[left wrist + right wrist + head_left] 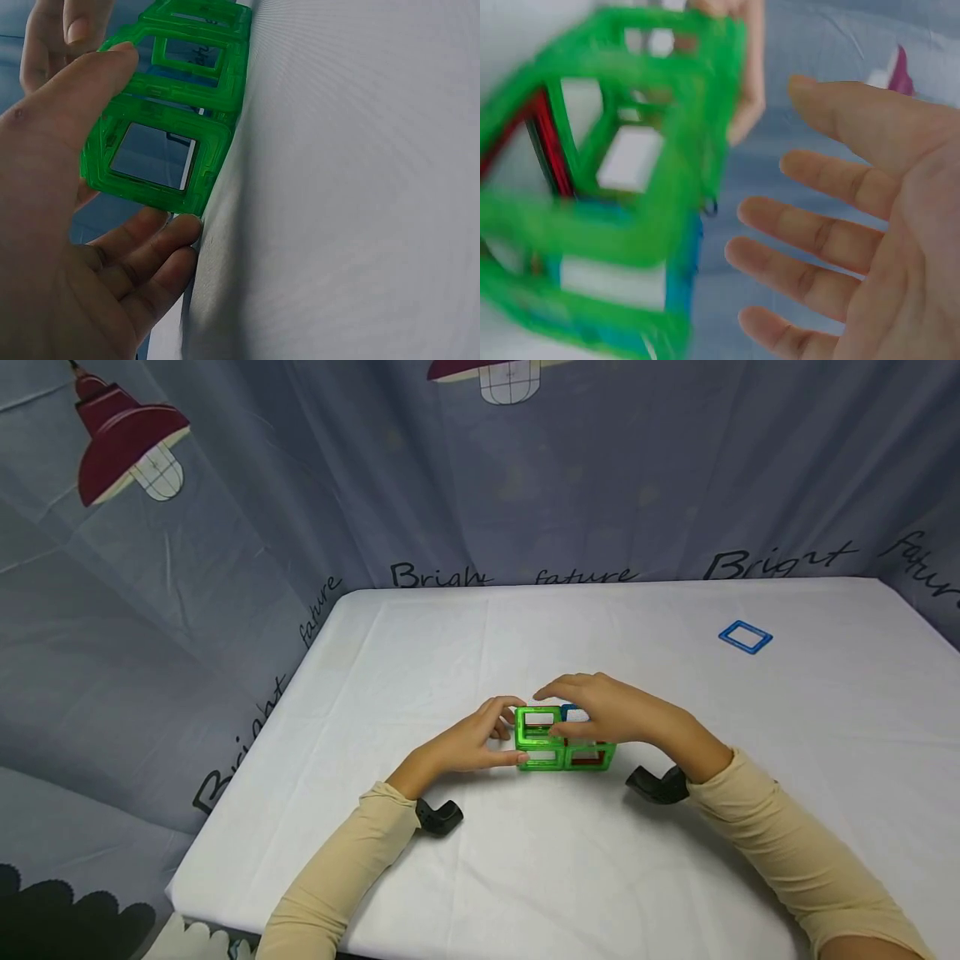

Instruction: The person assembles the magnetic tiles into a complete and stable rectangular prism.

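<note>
A block-like build of magnetic tiles (540,744) stands on the white table, mostly green frames with blue and red ones among them. My left hand (480,739) holds its left end, with the thumb at the front and the fingers round the side and back. In the left wrist view that thumb lies on a green frame (214,146). Over the build's right part is my right hand (618,710), which hides some of it. The right wrist view shows its fingers (810,232) spread and apart from the blurred green frames (615,232).
A single blue square tile (736,645) lies flat toward the back right of the table (450,652). Black wrist cameras (439,818) sit under both wrists. A grey-blue curtain (600,485) with printed lamps and lettering hangs behind the table's far edge.
</note>
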`<act>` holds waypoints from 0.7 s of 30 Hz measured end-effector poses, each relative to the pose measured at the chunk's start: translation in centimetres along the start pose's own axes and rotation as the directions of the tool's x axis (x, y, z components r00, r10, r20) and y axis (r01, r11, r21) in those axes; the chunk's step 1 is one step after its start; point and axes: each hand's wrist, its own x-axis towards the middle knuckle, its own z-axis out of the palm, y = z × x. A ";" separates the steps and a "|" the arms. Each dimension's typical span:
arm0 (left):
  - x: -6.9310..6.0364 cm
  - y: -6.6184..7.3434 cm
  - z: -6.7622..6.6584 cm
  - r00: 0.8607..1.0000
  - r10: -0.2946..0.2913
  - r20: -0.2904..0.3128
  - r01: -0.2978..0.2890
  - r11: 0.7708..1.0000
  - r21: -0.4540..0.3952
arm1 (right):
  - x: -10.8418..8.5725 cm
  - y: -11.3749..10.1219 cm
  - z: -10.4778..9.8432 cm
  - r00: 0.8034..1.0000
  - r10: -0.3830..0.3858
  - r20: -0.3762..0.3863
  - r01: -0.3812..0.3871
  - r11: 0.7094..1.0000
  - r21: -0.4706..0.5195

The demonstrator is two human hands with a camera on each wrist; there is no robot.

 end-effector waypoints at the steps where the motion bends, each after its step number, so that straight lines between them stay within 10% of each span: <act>1: 0.0 0.0 0.0 1.000 0.003 -0.002 -0.003 1.000 0.001 | -0.1 0.4 -0.4 0.999 0.032 -0.002 -0.032 0.999 0.012; 9: -0.1 0.0 -0.1 1.000 -0.005 -0.013 0.005 1.000 0.008 | -0.8 5.6 -3.1 0.956 0.279 -0.093 -0.274 0.960 0.061; 21: -0.1 0.1 -0.1 1.000 -0.004 0.005 0.004 1.000 -0.007 | -4.4 17.3 -4.4 0.807 0.584 -0.093 -0.571 0.810 0.134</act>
